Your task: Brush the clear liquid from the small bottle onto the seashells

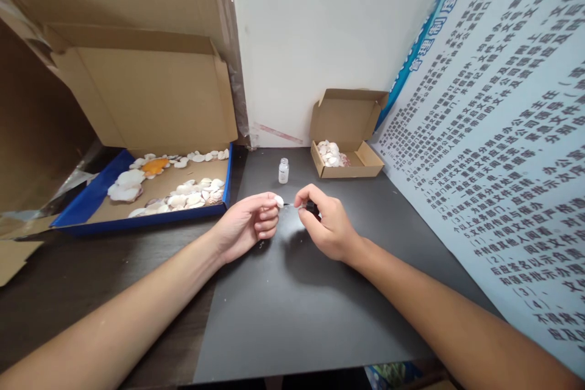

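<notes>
Between thumb and forefinger, my left hand [253, 222] pinches a small white seashell [279, 201]. My right hand [326, 219] is closed round a black brush cap [312, 207], mostly hidden by the fingers. Its thin brush points left, and the dark tip is at the shell's edge; whether it touches I cannot tell. Just beyond both hands, a small clear bottle [283, 172] stands upright without a cap on the dark grey mat.
To the left lies an open blue-edged cardboard box [150, 217] with rows of shells and an orange piece [155, 166]. A smaller open box [354, 172] with shells stands back right. A white panel [320, 30] and a printed board [493, 134] border the mat [292, 323].
</notes>
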Demonstrator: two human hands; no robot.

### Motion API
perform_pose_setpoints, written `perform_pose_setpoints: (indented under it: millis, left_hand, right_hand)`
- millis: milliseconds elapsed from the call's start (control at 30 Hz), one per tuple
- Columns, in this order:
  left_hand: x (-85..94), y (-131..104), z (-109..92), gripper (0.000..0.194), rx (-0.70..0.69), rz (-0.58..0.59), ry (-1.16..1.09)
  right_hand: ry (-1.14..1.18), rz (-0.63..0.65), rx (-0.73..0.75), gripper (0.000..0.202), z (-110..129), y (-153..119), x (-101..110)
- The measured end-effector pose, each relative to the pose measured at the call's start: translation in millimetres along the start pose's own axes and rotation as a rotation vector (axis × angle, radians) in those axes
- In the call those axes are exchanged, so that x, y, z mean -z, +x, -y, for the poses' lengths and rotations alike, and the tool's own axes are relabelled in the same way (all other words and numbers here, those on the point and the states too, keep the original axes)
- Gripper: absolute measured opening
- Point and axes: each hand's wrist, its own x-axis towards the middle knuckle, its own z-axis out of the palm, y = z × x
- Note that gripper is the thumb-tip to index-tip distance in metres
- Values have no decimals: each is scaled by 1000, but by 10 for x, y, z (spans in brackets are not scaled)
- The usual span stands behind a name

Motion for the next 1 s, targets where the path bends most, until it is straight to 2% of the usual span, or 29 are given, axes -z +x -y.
perform_pose_setpoints:
  millis: [100,267,500,667,800,1000]
  left_hand:
    - [5,6,9,12,-17,-11,2]
    - [22,12,18,13,-30,-4,15]
    - [36,16,27,17,-35,-3,57]
    - [30,29,52,12,-36,-19,197]
    - [14,31,82,18,-70,-22,337]
    - [54,56,114,24,-150,-3,449]
  right_hand:
    - [15,-23,11,7,0,1,3]
    - [5,25,19,9,-11,10,-11]
    - [49,-34,92,10,0,15,2]
    - [-10,-89,34,11,-2,33,2]
    - [3,-64,48,11,-43,61,14]
    - [50,-120,9,9,-100,78,46]
